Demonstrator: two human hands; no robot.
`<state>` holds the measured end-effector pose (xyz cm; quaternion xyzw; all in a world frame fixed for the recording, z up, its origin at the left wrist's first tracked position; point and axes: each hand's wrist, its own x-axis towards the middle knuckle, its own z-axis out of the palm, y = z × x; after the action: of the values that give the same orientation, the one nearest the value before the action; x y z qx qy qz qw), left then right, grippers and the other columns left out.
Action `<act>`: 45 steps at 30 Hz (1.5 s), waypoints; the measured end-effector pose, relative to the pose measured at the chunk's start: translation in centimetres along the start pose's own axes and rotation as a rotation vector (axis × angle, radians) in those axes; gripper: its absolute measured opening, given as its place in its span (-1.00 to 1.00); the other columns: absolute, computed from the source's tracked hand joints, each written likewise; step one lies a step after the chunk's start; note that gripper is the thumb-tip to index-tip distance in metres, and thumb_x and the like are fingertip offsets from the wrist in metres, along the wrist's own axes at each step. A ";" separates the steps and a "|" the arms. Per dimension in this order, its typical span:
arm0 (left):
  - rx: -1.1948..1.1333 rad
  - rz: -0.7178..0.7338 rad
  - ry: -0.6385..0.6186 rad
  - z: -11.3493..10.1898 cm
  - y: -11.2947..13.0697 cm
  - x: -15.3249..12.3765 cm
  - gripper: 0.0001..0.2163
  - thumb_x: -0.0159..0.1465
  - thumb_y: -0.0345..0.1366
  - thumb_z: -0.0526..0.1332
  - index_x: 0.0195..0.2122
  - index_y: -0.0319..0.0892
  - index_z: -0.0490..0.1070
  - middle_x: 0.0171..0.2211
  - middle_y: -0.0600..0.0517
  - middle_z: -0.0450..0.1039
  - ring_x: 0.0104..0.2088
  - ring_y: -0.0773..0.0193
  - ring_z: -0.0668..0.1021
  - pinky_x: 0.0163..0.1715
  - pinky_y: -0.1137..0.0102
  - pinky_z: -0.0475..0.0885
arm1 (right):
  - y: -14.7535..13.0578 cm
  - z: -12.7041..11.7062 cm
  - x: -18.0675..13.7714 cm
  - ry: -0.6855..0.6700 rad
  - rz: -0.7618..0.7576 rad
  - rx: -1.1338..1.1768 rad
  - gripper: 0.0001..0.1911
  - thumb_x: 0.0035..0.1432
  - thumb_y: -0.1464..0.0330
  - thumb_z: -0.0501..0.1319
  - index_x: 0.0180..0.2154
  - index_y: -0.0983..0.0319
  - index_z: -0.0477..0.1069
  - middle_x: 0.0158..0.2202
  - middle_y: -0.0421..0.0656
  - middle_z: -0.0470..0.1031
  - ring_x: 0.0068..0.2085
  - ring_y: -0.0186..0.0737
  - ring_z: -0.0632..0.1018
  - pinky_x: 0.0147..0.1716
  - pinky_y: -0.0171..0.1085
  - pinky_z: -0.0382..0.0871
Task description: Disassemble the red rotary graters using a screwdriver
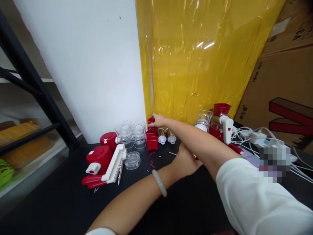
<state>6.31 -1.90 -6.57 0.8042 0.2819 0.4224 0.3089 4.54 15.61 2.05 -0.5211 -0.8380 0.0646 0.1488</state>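
Observation:
My right hand (158,120) reaches across my left arm, its fingers closed on the rim of a red plastic food pusher (151,121). Another red pusher (152,143) stands just in front of it. Below the crossing arms, my left hand (185,160) is wrapped round a screwdriver (172,153); its thin shaft pokes out on the left, and most of the handle is hidden. Two grater drums (161,136) with white ends lie beside the pushers. Two small red pieces (152,164) lie on the black table (156,209). Clear hoppers (124,133) stand left of the pushers.
Left are red grater bodies (99,158), white crank handles (114,166) with red grips, and a clear ring (132,160). An assembled rotary grater (221,125) stands right, near white cables (256,137). A white board (85,65), yellow wrapping (195,65) and cardboard box (281,81) rise behind.

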 end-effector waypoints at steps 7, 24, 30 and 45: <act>0.721 -0.159 0.328 -9.5 -0.2 -0.9 -0.66 0.18 -0.08 0.27 -0.11 -0.16 0.34 -0.11 -0.15 0.34 0.00 -0.06 0.42 0.03 0.06 0.32 | 0.1 -4.4 -2.0 -0.234 0.132 0.252 -0.49 0.20 0.06 0.07 0.06 0.24 0.25 -0.09 0.05 0.52 -0.32 -0.13 0.58 -0.46 -0.22 0.48; 0.064 -0.398 0.431 -17.2 -5.2 3.9 -0.56 0.13 -0.20 0.34 -0.05 -0.26 0.23 -0.13 -0.17 0.54 -0.19 0.20 0.61 -0.16 0.26 0.50 | 2.4 -5.5 -4.7 0.085 -0.417 0.021 -0.61 0.14 0.28 0.30 0.00 0.29 0.45 -0.03 0.02 0.51 0.01 -0.13 0.49 0.00 -0.21 0.28; 0.497 -0.432 0.472 -18.1 -3.1 3.3 -0.62 0.19 -0.12 0.27 -0.08 -0.29 0.38 -0.05 -0.25 0.53 -0.11 0.07 0.60 -0.09 0.23 0.47 | 1.4 -4.2 -3.8 0.149 -0.318 -0.130 -0.76 0.19 0.31 0.20 -0.13 0.22 0.51 -0.15 -0.03 0.57 -0.15 -0.11 0.56 -0.27 -0.29 0.30; 0.792 -0.405 0.454 -21.1 -1.4 0.2 -0.64 0.22 0.00 0.13 -0.18 -0.16 0.49 -0.28 -0.08 0.61 -0.34 0.14 0.64 -0.31 0.35 0.46 | 0.2 1.4 -1.2 0.050 -0.176 -0.111 -0.73 0.19 0.32 0.17 -0.12 0.26 0.53 -0.10 0.07 0.56 -0.10 -0.02 0.58 -0.26 -0.25 0.39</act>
<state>-11.87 4.62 2.09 0.6765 0.6314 0.3788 -0.0133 4.78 14.68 0.46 -0.4542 -0.8789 -0.0080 0.1456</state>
